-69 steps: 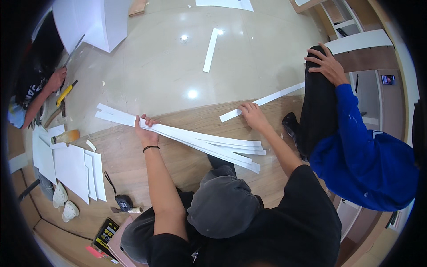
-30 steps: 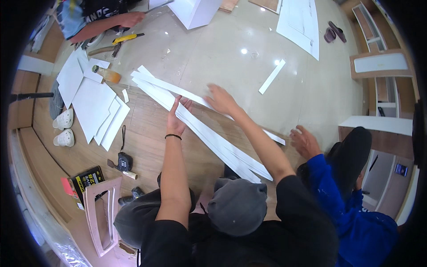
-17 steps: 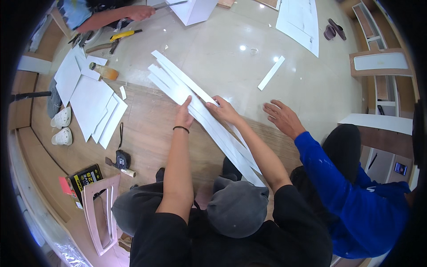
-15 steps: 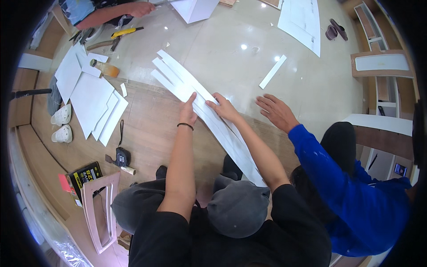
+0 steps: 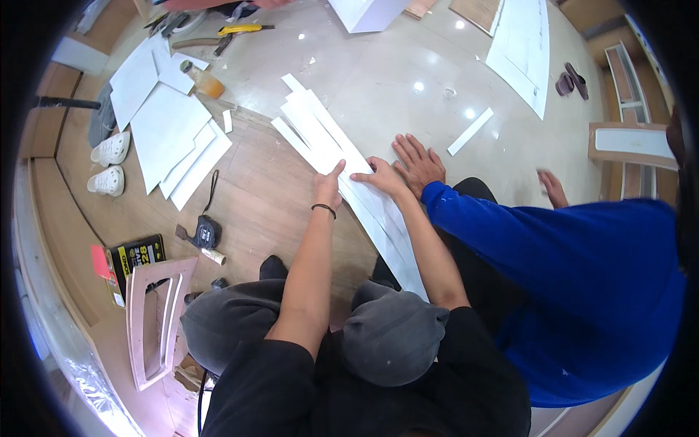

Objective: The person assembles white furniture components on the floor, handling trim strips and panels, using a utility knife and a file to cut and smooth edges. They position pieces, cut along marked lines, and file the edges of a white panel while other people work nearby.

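Observation:
A loose bundle of long white strips (image 5: 320, 138) slants from the middle of the view down toward my right knee, its far ends fanned out unevenly. My left hand (image 5: 330, 186) grips the bundle's left edge, thumb on top. Across from it, my right hand (image 5: 381, 178) holds the right edge, its thumb also on the upper face. The fingers beneath the strips are hidden. Just beyond my right hand, the spread hand (image 5: 416, 164) of a co-worker in a blue sleeve reaches in; whether it touches my hand or the strips I cannot tell.
White sheets (image 5: 171, 116) lie stacked at the left, near a bottle of orange liquid (image 5: 204, 79). A single white strip (image 5: 470, 132) is on the tiles. A tape measure (image 5: 207, 231) sits left of my arm; a yellow cutter knife (image 5: 240, 29) lies far off. Another person's hand shows at the top.
The blue-sleeved person has leaned in, bringing a hand close beside my right hand, and a second hand now shows. The view has shifted. My hands keep their hold on the strips.

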A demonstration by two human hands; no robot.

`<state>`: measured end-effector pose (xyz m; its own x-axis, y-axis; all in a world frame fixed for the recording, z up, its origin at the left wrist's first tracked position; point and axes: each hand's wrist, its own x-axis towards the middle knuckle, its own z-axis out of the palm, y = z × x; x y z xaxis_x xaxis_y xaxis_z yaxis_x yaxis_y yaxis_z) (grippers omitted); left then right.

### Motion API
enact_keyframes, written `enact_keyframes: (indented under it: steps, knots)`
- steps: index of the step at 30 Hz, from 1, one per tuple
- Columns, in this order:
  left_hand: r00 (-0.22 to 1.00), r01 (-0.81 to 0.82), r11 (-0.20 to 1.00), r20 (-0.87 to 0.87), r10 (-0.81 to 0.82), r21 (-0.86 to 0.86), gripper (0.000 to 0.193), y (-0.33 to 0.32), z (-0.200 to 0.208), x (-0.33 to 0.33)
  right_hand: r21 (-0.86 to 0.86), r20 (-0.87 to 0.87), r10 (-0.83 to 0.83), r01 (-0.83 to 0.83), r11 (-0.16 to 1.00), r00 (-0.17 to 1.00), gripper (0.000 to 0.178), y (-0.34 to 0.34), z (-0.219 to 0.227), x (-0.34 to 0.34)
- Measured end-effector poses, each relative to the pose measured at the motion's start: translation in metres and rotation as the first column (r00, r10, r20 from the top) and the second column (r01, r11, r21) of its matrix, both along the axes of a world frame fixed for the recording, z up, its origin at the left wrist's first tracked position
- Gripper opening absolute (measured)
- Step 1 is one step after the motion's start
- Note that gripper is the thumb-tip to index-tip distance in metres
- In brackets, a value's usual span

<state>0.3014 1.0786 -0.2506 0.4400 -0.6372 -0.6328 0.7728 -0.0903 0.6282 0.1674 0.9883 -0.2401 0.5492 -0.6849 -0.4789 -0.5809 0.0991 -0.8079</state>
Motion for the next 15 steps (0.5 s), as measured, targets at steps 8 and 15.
enact_keyframes:
  steps: [8, 15]
  knots:
    - [0.899, -0.137, 0.984, -0.432, 0.074, -0.118, 0.039, 0.016, 0.012, 0.013, 0.031, 0.134, -0.126, 0.123, 0.992, 0.983, 0.045, 0.003, -0.014, 0.014]
    - [0.994, 0.03, 0.991, -0.098, -0.043, -0.127, 0.037, 0.026, 0.009, 0.012, 0.28, 0.146, -0.188, 0.142, 0.949, 0.971, 0.033, -0.003, 0.002, 0.015]
